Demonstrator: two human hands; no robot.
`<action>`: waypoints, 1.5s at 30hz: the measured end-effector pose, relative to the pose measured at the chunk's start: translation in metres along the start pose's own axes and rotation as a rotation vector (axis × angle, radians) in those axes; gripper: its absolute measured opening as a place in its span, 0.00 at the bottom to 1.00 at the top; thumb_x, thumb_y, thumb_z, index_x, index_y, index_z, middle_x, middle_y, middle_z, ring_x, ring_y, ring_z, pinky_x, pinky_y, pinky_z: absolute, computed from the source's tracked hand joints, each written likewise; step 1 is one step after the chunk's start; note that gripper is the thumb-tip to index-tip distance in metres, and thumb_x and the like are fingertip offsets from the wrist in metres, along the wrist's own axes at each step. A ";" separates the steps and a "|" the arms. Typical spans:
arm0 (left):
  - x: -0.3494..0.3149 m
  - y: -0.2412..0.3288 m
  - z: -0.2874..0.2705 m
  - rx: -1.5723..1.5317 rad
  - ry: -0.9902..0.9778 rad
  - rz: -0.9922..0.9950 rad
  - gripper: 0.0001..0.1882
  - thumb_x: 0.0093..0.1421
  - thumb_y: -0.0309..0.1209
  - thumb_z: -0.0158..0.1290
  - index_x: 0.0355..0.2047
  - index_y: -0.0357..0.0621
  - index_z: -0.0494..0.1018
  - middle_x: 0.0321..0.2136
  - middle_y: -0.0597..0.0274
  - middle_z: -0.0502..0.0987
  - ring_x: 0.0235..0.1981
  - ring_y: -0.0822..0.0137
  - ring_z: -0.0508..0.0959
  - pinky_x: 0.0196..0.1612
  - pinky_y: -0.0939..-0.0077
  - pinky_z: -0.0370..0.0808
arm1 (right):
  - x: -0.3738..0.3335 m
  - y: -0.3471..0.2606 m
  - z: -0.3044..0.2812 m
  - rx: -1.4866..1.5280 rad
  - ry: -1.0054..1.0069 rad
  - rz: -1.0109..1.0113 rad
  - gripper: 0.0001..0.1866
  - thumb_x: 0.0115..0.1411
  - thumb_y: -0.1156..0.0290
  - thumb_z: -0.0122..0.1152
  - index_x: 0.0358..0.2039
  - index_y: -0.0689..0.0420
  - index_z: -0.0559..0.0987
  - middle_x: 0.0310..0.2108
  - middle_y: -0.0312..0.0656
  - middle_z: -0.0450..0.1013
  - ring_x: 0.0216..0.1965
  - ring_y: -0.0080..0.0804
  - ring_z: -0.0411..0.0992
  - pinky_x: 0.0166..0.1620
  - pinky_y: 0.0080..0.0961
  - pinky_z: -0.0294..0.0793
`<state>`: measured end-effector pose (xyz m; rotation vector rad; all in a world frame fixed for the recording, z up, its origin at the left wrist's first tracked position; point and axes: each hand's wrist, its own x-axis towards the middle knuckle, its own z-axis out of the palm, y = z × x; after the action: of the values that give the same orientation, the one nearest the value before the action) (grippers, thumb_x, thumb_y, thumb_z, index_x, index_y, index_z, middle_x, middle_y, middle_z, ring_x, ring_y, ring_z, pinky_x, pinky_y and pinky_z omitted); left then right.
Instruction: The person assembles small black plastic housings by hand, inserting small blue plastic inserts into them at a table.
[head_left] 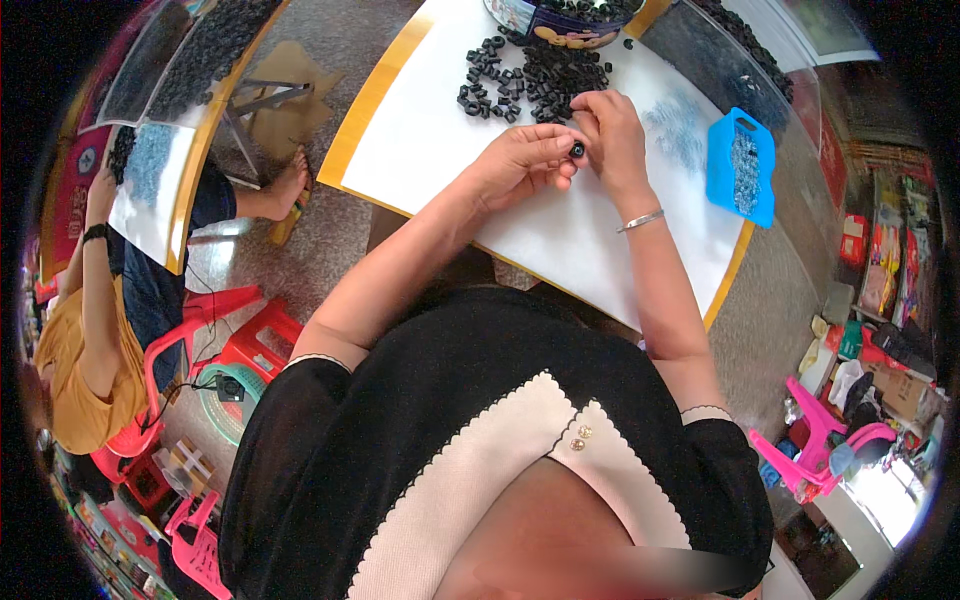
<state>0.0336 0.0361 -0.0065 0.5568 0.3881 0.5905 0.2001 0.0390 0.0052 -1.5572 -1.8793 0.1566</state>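
Observation:
My left hand (528, 162) pinches a small black cylindrical part (577, 149) between thumb and fingertips, above the white tabletop. Close beside it is my right hand (615, 138), its fingers curled at the near edge of a pile of black parts (560, 82). Whatever those right fingers hold, if anything, is hidden. The pile's pieces look like short black tubes or caps. A blue plastic basket (716, 170) to the right carries many small clear pieces (746, 172). More small, pale bluish pieces (678, 130) lie spread on the white surface between the pile and the basket.
A round patterned tin (575, 38) with black parts stands at the table's far edge. The table has a yellow edge (375, 95). On the left, another person (95, 350) works at a second table. Red stools (262, 340) and a pink stool (820, 440) stand around.

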 end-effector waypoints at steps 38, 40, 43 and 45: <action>0.002 -0.001 0.007 0.029 0.211 0.288 0.10 0.59 0.29 0.52 0.38 0.35 0.72 0.28 0.58 0.76 0.24 0.74 0.74 0.28 0.81 0.74 | -0.010 -0.046 -0.045 0.469 -0.030 -0.043 0.06 0.52 0.80 0.56 0.32 0.61 0.77 0.29 0.40 0.71 0.27 0.28 0.70 0.29 0.20 0.70; 0.002 -0.002 0.006 0.026 0.200 0.304 0.10 0.59 0.29 0.52 0.38 0.35 0.72 0.28 0.59 0.76 0.24 0.74 0.74 0.28 0.82 0.74 | -0.010 -0.046 -0.042 0.412 -0.022 -0.065 0.06 0.51 0.80 0.56 0.31 0.62 0.76 0.29 0.41 0.71 0.27 0.29 0.70 0.29 0.21 0.71; 0.002 -0.003 0.005 0.056 0.178 0.315 0.11 0.59 0.29 0.51 0.39 0.34 0.71 0.30 0.60 0.75 0.25 0.73 0.74 0.28 0.82 0.75 | -0.010 -0.045 -0.038 0.344 0.030 -0.149 0.06 0.51 0.81 0.56 0.31 0.62 0.76 0.29 0.42 0.71 0.28 0.33 0.70 0.30 0.24 0.72; 0.002 -0.005 0.004 0.068 0.179 0.316 0.11 0.59 0.29 0.51 0.39 0.34 0.71 0.30 0.60 0.75 0.25 0.73 0.74 0.28 0.82 0.75 | -0.011 -0.044 -0.038 0.283 0.004 -0.206 0.06 0.50 0.81 0.56 0.31 0.62 0.76 0.30 0.42 0.71 0.29 0.34 0.71 0.31 0.26 0.73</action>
<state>0.0387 0.0323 -0.0061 0.6377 0.4949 0.9380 0.1859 0.0045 0.0508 -1.1675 -1.9077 0.3115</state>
